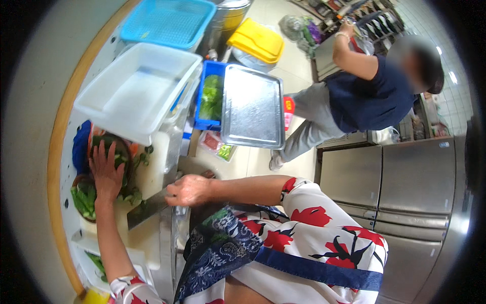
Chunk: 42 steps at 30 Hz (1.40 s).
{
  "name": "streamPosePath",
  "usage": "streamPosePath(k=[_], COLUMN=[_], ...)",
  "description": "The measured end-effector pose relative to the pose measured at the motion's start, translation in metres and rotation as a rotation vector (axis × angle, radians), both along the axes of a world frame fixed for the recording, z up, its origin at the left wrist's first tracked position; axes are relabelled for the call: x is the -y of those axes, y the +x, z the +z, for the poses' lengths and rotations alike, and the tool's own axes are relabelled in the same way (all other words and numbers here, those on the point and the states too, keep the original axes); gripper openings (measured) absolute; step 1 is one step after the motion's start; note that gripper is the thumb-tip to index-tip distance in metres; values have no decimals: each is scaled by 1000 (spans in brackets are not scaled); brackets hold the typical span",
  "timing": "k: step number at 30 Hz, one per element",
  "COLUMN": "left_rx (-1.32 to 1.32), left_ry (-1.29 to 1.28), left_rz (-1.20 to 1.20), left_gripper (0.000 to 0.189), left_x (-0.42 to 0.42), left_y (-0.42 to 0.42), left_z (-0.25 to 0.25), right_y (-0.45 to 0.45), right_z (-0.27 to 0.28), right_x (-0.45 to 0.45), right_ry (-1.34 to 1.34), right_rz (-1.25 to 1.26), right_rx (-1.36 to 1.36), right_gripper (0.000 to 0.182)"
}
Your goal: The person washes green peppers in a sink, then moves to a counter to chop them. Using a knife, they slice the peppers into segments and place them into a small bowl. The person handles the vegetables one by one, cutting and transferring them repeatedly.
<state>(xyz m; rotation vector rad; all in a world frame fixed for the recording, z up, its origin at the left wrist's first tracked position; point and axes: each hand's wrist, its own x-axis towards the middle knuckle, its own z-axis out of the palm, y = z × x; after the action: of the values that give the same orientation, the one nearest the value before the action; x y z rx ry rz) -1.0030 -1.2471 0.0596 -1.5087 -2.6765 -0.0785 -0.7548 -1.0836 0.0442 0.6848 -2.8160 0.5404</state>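
My right hand [191, 190] grips the handle of a cleaver [146, 210], its broad blade tilted over the cream cutting board [146, 239]. Bits of green vegetable cling to the blade. My left hand [106, 169] has its fingers spread over a round bowl [131, 161] and touches dark green vegetables in it; the fingertips are partly against the greens. Nearer to me, a brown bowl [90, 219] holds cut green pieces [84, 197]. Loose green slices [132, 197] lie on the board between my hands.
A white plastic tub [125, 87] and a blue basket [167, 26] stand beyond the board. To the right are a metal tray [252, 106], a blue crate of leafy greens [210, 97] and a yellow-lidded bin [256, 40]. A co-worker [368, 95] stands near steel refrigerators [414, 174].
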Motion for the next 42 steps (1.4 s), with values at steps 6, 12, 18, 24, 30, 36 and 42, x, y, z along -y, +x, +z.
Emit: streamPosePath(k=[6,12,18,24,30,36,42], left_rx=[-38,69,15,-47,-81,63,215], left_ry=[152,360,331,320,368,542,646], left_rz=[71,187,209,92,67,243,545], left_gripper=[90,70,39,33,38,38,41], left_x=[-6,29,23,20,31,23,24], left_y=[20,33,50,47,0,2,37], left_z=[4,2,8,17,27,-2,-20], right_y=[3,-20,-44,-55,-65,-74,-82], right_z=[4,8,-8,-22,-32,-39,-36], right_x=[-2,1,8,18,17,22,24], right_ry=[84,215,244,263,280,221,230], right_rz=[18,98,158,186,203,218,217], right_rx=[-70,-45,-31,-26,72,33,41], right_gripper=[40,42,47,47,43,40,38])
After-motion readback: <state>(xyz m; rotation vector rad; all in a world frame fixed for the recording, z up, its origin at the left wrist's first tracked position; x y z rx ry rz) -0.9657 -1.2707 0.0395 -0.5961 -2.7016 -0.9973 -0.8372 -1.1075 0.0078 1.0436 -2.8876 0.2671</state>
